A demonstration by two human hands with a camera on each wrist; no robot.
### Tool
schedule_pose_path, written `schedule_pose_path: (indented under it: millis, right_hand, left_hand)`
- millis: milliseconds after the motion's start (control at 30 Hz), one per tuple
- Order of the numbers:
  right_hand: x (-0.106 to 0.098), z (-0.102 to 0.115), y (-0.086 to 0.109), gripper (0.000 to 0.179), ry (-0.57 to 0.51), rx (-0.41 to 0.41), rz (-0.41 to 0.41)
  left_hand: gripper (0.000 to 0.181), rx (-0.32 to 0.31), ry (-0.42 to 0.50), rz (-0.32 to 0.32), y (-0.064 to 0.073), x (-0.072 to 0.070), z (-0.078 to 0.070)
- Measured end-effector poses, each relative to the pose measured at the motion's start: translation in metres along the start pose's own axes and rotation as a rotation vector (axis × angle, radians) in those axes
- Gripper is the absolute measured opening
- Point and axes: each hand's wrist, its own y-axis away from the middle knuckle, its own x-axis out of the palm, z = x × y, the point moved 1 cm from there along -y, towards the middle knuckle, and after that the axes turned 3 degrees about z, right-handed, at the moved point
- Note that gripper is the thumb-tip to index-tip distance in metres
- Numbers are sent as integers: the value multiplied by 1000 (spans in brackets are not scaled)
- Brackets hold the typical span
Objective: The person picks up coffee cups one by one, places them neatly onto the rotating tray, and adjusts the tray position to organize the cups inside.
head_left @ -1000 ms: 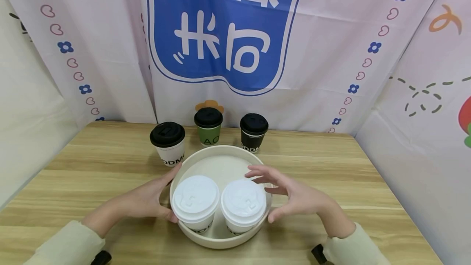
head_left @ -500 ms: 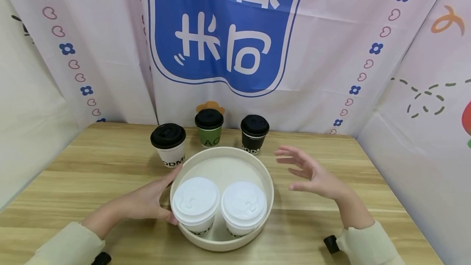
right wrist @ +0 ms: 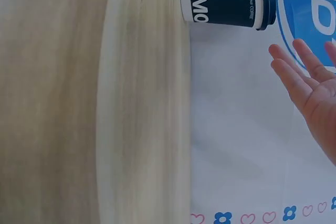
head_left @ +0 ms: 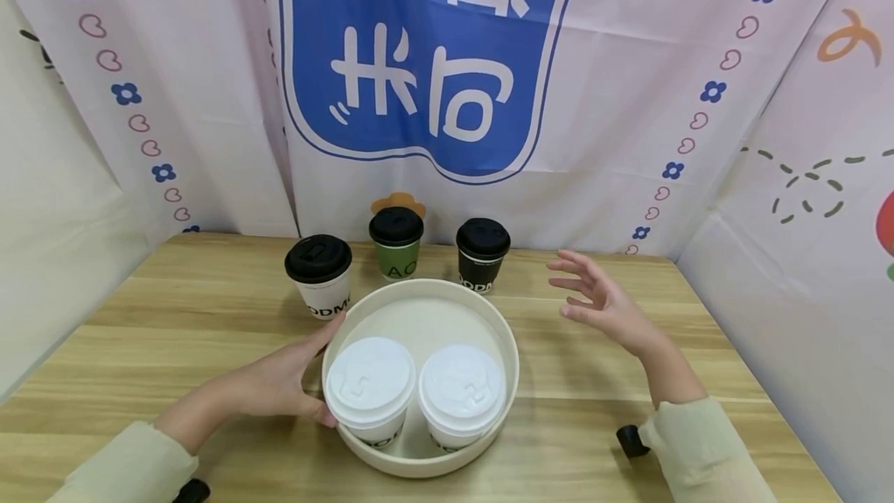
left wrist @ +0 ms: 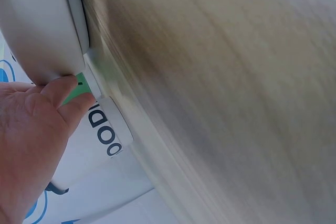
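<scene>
A round cream tray (head_left: 419, 310) stands on the table, with two white-lidded paper cups inside: a left one (head_left: 372, 380) and a right one (head_left: 462, 388). My left hand (head_left: 279, 380) holds the tray's left side, thumb near the front and fingers farther back along the wall. In the left wrist view, that hand's fingers (left wrist: 62, 92) touch the tray wall (left wrist: 42, 30). My right hand (head_left: 606, 307) hovers to the right of the tray, fingers spread and loosely bent, holding nothing. The black paper cup (head_left: 480, 256) is nearest to it, apart from it.
Behind the tray stand a white paper cup with a black lid (head_left: 320, 276) and a green one with a black lid (head_left: 396, 243). The wooden table (head_left: 580, 433) ends at a printed cloth backdrop (head_left: 615, 99).
My right hand has left the right-hand cup and tray rim, moving right and toward the back of the table. My left hand stays on the tray.
</scene>
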Motion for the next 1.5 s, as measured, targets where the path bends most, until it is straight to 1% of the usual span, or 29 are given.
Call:
schedule_pose_path:
  millis: [200,333,567,733,967,1200,1333,1500]
  right_hand:
    - [-6,-7,-15,75,8,63,-56]
    - [-9,-13,-27,78,36,116,-88]
    - [-9,-23,-53,85,67,153,-114]
    - [-5,-32,-69,88,51,167,-113]
    - [5,-41,-89,93,32,184,-95]
    - [18,-42,-103,96,14,174,-69]
    - [24,-42,-110,97,-15,174,-58]
    - [30,-44,-118,98,-21,167,-53]
  left_hand:
    - [142,2,7,-5,-1,0,1]
    - [141,0,23,2,-1,0,2]
    - [140,-11,18,11,-1,0,4]
    - [141,-10,5,12,-2,-2,3]
    - [140,-14,31,19,-1,-1,2]
    - [140,-35,28,22,0,-2,2]
    - [140,-34,25,19,-1,-2,2]
    - [140,-34,20,12,0,-1,2]
